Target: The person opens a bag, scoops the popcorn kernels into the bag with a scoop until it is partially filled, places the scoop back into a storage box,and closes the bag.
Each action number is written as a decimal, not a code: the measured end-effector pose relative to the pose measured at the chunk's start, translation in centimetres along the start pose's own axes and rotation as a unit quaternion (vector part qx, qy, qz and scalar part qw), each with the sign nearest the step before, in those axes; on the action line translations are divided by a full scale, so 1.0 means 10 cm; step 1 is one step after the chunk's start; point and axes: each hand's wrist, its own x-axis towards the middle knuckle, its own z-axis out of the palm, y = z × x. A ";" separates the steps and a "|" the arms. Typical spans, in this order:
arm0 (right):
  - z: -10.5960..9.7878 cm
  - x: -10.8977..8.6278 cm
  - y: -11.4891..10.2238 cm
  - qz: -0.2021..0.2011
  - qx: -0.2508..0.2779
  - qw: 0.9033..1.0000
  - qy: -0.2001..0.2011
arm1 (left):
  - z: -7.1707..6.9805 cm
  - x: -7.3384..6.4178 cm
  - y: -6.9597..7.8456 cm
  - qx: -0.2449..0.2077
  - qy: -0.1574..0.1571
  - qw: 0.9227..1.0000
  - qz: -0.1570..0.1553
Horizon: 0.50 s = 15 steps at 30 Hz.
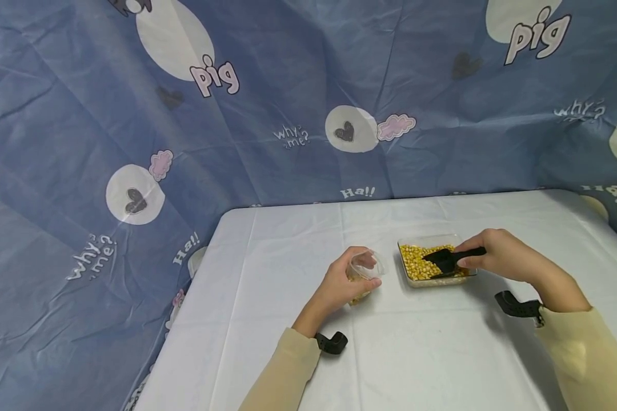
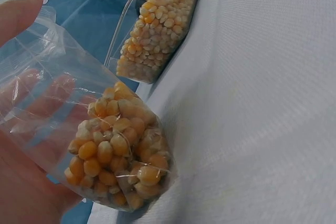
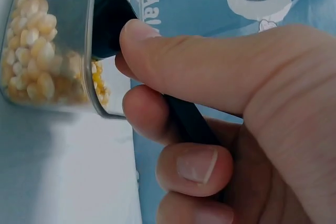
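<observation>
My left hand (image 1: 339,279) grips a clear plastic bag (image 2: 58,51) with its mouth open upward. Corn kernels (image 2: 115,150) fill the bottom of the bag, close over the table. To the right, a clear rectangular container (image 1: 444,283) holds more yellow corn kernels (image 1: 416,264). My right hand (image 1: 499,257) holds a small black scoop (image 1: 444,261) by its handle, thumb on top and fingers curled under it. The scoop's blade lies in the container among the kernels, partly hidden behind the container wall in the right wrist view.
Both things are on a table with a white cloth (image 1: 421,354). Behind it hangs a blue printed curtain (image 1: 288,171). Black wrist mounts (image 1: 333,343) stick out beside both sleeves. A narrow strip of tablecloth lies between bag and container.
</observation>
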 end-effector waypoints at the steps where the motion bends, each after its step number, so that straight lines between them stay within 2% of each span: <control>1: 0.01 0.00 -0.01 -0.002 0.001 1.000 0.001 | 0.00 0.00 0.00 0.000 0.000 1.000 0.000; 15: 0.05 0.03 -0.01 -0.002 0.003 1.000 0.006 | 0.01 0.00 0.00 0.005 -0.008 1.000 0.008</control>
